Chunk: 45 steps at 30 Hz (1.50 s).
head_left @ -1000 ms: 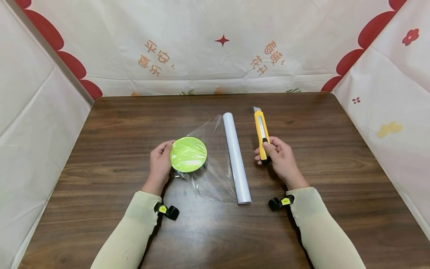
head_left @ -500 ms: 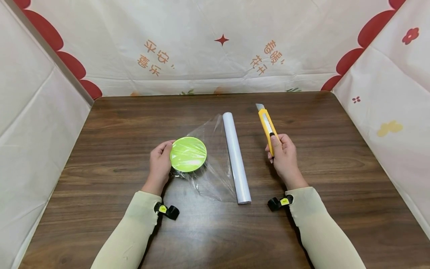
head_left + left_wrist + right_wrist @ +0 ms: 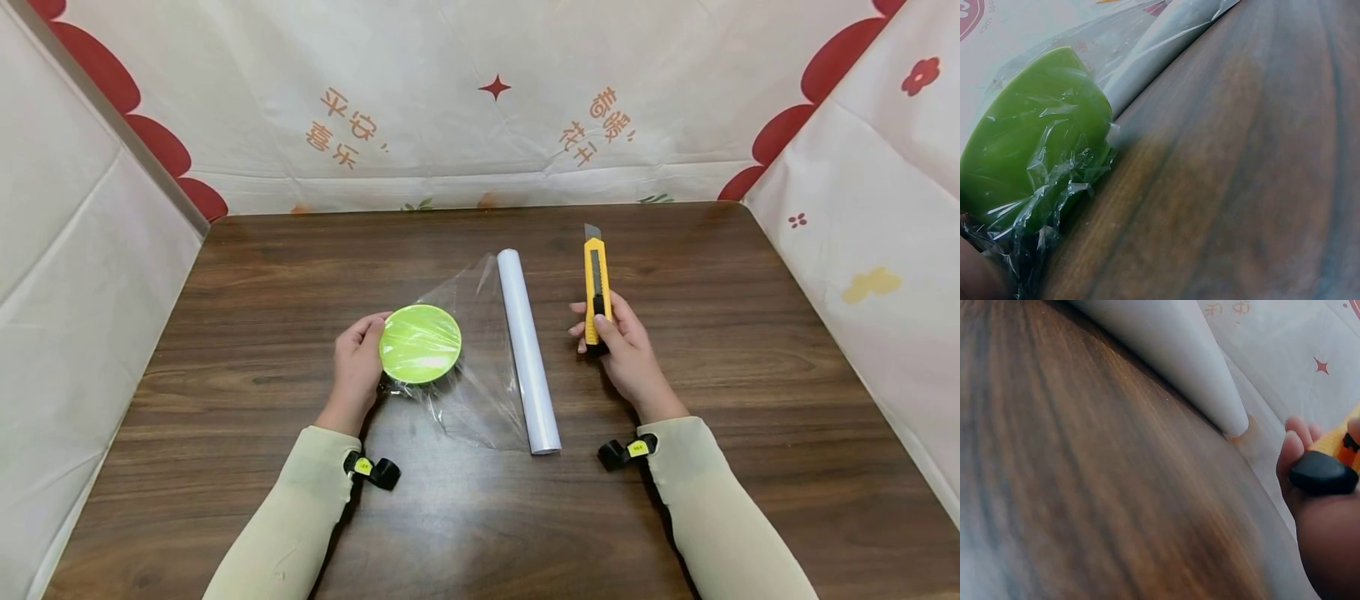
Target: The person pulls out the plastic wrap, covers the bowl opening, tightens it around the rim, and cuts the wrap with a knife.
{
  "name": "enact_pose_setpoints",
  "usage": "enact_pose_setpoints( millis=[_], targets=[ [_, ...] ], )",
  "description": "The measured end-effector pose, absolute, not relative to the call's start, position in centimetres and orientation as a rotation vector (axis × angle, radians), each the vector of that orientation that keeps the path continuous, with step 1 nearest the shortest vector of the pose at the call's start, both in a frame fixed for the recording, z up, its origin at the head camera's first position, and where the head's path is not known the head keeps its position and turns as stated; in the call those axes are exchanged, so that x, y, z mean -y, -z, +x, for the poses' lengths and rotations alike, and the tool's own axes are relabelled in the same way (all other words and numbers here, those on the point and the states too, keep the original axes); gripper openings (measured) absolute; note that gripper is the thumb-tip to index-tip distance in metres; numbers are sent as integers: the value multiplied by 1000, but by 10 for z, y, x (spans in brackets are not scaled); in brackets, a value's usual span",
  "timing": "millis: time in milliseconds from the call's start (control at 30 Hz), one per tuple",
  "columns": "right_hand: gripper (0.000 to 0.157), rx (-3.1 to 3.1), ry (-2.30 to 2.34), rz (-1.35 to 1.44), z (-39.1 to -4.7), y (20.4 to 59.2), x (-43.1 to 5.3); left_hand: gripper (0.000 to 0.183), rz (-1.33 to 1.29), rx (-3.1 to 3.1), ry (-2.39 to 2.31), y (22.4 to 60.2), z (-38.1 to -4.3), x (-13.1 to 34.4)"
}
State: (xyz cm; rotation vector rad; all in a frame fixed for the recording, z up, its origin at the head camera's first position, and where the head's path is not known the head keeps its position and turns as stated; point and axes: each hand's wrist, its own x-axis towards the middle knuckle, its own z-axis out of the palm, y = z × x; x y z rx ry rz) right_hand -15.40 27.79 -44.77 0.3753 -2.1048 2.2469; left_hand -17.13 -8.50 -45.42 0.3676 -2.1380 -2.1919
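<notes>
My left hand (image 3: 357,362) holds the left rim of a green bowl (image 3: 421,344), thumb on top. Clear plastic wrap (image 3: 483,375) stretches over the bowl and runs right to its white roll (image 3: 529,354). In the left wrist view, wrap bunches in creases (image 3: 1054,181) down the side of the bowl. To the right of the roll, my right hand (image 3: 630,354) grips a yellow box cutter (image 3: 596,287), its blade out and pointing away from me. The thumb lies by the black slider. The right wrist view shows the cutter's black end cap (image 3: 1324,474) against the palm.
Everything is on a dark brown wooden table (image 3: 480,525). A white printed cloth (image 3: 450,133) stands behind its far edge, and more cloth hangs at both sides. Each wrist wears a black camera (image 3: 386,473) on a strap.
The box cutter swings right with the hand, then turns back nearly upright in view, its blade now farther away. The thumb shifts along the handle. Left hand, bowl and roll stay put.
</notes>
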Motion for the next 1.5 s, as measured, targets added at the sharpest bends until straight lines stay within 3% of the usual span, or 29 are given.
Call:
enact_pose_setpoints(
  millis=[833, 1300, 1500],
  targets=[
    [35, 2227, -1910, 107, -152, 441, -271, 30, 381, 2127, 2179, 453, -172, 86],
    [39, 2151, -2100, 153, -154, 443, -273, 35, 367, 2093, 2209, 455, -173, 86],
    [32, 2175, -2149, 144, -160, 429, -272, 38, 359, 2098, 2246, 451, -173, 92]
  ],
)
